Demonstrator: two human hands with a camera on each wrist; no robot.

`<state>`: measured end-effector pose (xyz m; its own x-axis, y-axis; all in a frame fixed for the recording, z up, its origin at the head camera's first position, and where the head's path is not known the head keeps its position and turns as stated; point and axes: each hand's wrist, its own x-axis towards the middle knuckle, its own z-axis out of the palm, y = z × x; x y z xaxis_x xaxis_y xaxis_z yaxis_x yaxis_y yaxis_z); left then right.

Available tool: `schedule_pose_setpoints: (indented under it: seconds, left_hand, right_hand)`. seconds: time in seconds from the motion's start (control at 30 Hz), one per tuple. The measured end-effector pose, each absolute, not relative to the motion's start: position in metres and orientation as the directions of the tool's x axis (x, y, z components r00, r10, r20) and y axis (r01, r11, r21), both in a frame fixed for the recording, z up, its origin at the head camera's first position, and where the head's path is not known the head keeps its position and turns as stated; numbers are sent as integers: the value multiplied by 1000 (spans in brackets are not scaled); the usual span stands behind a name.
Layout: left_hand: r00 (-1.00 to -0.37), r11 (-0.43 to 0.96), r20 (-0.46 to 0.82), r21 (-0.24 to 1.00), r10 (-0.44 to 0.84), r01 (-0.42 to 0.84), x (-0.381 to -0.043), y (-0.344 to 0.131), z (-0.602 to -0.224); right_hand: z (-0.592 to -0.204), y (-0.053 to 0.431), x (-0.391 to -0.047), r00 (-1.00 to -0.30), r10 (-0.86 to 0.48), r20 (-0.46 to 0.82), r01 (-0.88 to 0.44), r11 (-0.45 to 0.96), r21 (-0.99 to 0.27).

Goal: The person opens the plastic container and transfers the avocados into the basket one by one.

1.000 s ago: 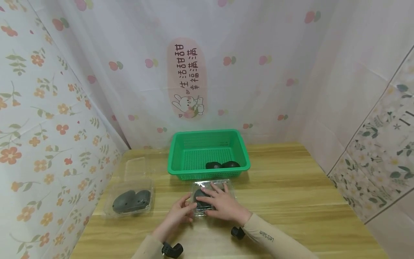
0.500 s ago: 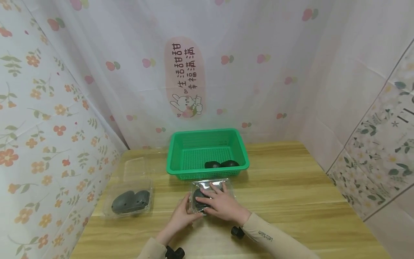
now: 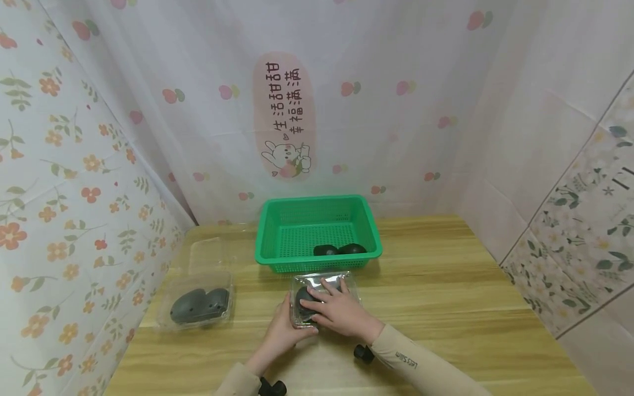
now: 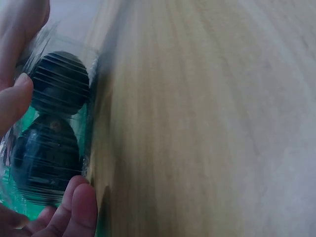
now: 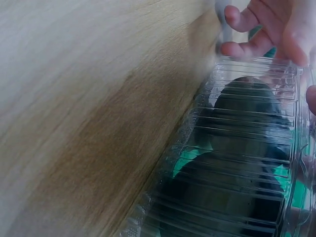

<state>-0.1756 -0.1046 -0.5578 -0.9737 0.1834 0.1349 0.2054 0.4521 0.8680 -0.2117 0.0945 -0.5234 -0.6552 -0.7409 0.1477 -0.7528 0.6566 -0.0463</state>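
Note:
A clear plastic clamshell box (image 3: 299, 319) stands at the table's middle with its lid down. Inside lie two dark, rounded fruits that look like avocados, the nearer one (image 5: 217, 190) larger in the right wrist view. My left hand (image 3: 284, 331) holds the box's left end, thumb along the front edge and fingers along the side. Spread fingers of my right hand (image 3: 339, 312) lie flat across the lid. That hand covers much of the box from above in the head view.
Behind the box stands a green basket (image 3: 317, 263) with two dark fruits (image 3: 339, 250) inside. At left, another clear box (image 3: 163, 319) holds dark green fruits (image 3: 198, 306), its lid raised behind. Patterned cloth (image 3: 396, 137) hangs behind the wooden table (image 3: 421, 308).
My left hand has shifted slightly forward and right, its thumb extending along the box's front edge and its fingers straightening along the left side. My right hand stays on the lid.

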Motion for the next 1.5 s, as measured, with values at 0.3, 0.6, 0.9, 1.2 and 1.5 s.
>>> schedule_pose_setpoints:
  seconds: [0.3,0.6,0.9,1.2,1.5]
  left_hand:
    - [-978,459,127,867,168,191,-176,-103,-557]
    - [-983,449,98,879,158,160,-175,-100,-556]
    - [-983,444,87,883,159,150,-174,-99,-557]
    - [-984,438,75,888,164,141,-173,-99,-559]
    - [-989,458,12,885,149,80,-169,-100,-560]
  right_hand:
    - [-521,95,-212,-658,-736,159,-749,661,-40]
    - [-519,95,-211,-665,-731,154,-744,666,-57]
    - [-518,96,-211,-661,-729,179,-749,655,-99]
    - [-521,97,-211,-680,-719,142,-733,666,-139]
    - [-516,98,-213,-698,-694,178,-713,650,-263]
